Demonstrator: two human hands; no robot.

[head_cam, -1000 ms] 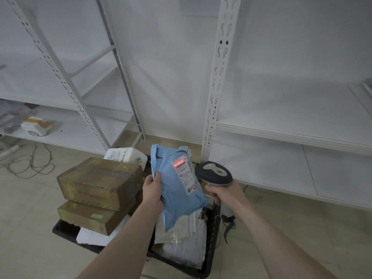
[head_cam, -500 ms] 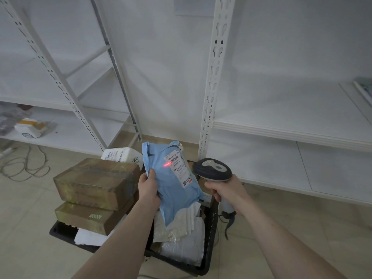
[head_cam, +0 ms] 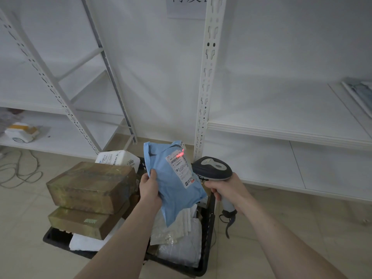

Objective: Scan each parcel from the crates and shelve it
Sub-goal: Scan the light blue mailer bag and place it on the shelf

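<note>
My left hand [head_cam: 150, 188] grips the left edge of a soft blue parcel [head_cam: 173, 190] and holds it upright above the black crate [head_cam: 207, 234]. A white label [head_cam: 180, 170] faces me, with a red scan line across its top. Just right of the parcel, my right hand [head_cam: 227, 193] holds the handle of a grey barcode scanner [head_cam: 212, 168], its head pointing left at the label. In the crate lie two brown taped boxes [head_cam: 90, 186], a white box [head_cam: 117, 158] and several white and clear bags [head_cam: 179, 238].
White metal shelving stands ahead: a right bay [head_cam: 281, 125] with a flat item [head_cam: 360, 95] at its far right edge, and a left bay [head_cam: 60, 135] holding a small white and yellow parcel [head_cam: 20, 131]. An upright post [head_cam: 207, 83] rises behind the crate. Cables [head_cam: 20, 170] lie on the tiled floor at left.
The red scan line has shifted up to the label's top edge. Both hands keep their holds; the view has drifted slightly.
</note>
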